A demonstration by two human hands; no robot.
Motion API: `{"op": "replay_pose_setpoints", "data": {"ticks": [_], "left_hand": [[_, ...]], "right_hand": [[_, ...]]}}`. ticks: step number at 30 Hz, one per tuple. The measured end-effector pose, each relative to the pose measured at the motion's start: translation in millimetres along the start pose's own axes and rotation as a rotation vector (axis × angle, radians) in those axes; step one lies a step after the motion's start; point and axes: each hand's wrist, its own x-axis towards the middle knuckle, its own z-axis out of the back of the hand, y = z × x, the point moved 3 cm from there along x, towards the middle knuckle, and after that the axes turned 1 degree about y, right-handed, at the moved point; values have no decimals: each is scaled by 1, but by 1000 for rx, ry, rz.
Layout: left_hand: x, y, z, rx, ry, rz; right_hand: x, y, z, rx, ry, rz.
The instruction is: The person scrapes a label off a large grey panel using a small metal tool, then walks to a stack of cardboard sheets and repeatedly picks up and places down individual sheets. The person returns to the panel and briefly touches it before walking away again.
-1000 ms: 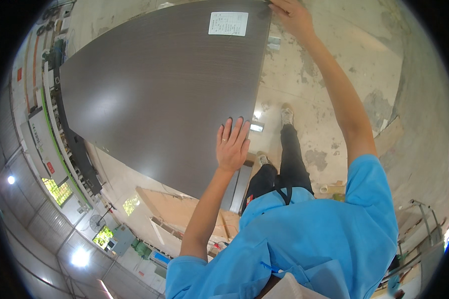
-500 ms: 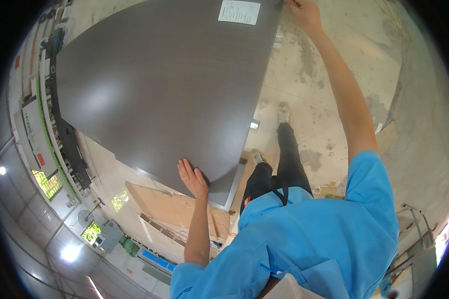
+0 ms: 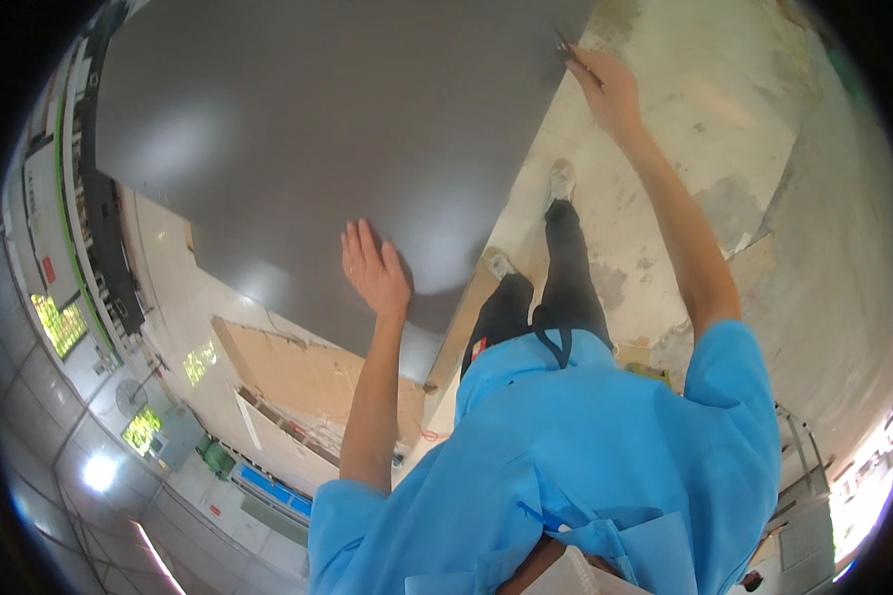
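Note:
A large dark grey-brown panel (image 3: pixel 298 129) with a smooth sheen takes up the upper left of the head view. Near its close end, my left hand (image 3: pixel 377 273) lies flat over the surface with fingers stretched and casts a shadow beside it. My right hand (image 3: pixel 605 89) is at the panel's right edge, fingers pinched round a thin dark pointed tool (image 3: pixel 564 45). The tool's tip reaches over the panel; its exact kind is too small to make out.
Brown boards (image 3: pixel 288 372) lie lower left of the panel. A long machine with a green stripe (image 3: pixel 62 178) runs along the far left, with a standing fan (image 3: pixel 131 397) nearby. My feet, in light shoes (image 3: pixel 562 180), are on the stained concrete floor (image 3: pixel 704 169).
My left hand has moved further onto the panel from its near edge. My right hand is lower in view, and the thin tool now shows. The white label sheet is out of view.

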Motion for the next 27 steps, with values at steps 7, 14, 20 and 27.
{"op": "replay_pose_setpoints", "data": {"ticks": [7, 14, 20, 27], "left_hand": [[-5, 20, 9, -378, -24, -59], [-74, 99, 41, -1103, -51, 293], [-170, 149, 32, -1023, -47, 467], [-229, 116, 17, -833, -2, 367]], "right_hand": [[-181, 105, -57, -74, 142, 107], [-360, 218, -113, -42, 175, 346], [-401, 249, -117, -23, 573, 565], [-302, 207, -61, 120, 185, -164]]}}
